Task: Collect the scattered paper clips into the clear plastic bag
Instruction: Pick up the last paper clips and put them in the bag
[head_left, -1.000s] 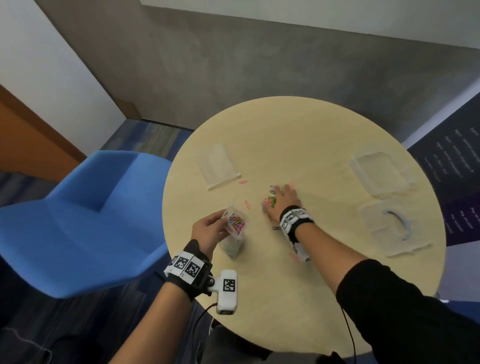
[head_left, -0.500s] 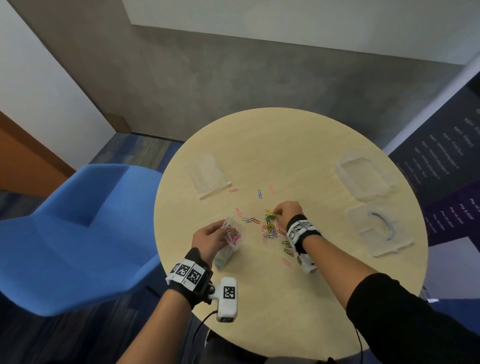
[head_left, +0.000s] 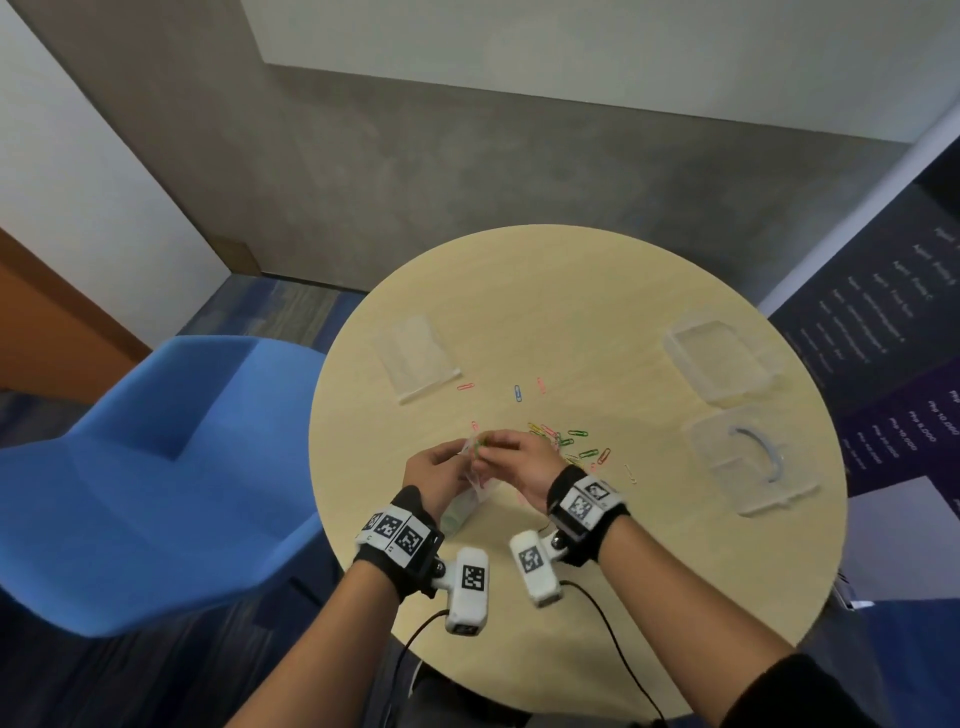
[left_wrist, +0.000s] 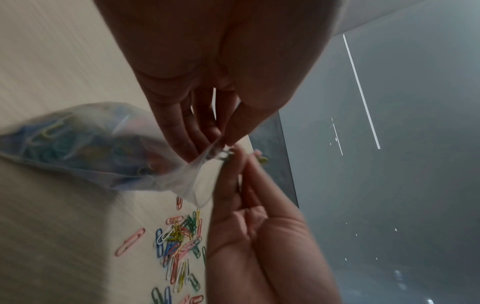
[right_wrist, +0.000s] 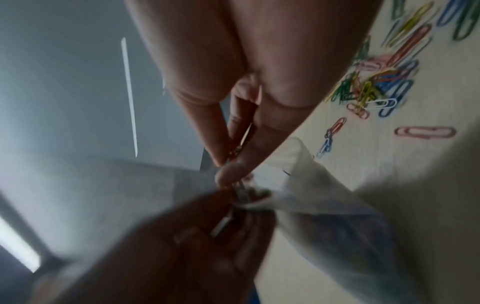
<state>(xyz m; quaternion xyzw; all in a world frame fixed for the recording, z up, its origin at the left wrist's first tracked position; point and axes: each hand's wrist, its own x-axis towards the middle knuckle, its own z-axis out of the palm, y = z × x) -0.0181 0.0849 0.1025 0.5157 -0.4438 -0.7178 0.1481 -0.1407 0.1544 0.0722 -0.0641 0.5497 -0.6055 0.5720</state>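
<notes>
My left hand pinches the top edge of a clear plastic bag that holds several coloured paper clips and hangs over the round table. My right hand pinches a few paper clips right at the bag's mouth, fingertips against the left hand's. A loose heap of coloured paper clips lies on the table just right of my hands, also in the left wrist view and right wrist view. Single paper clips lie farther back.
A second flat clear bag lies at the back left of the table. Two clear plastic box parts sit at the right. A blue chair stands close to the table's left edge.
My right hand left the heap on the table and came across to the bag's mouth with clips in its fingers. The left hand raised the bag to meet it.
</notes>
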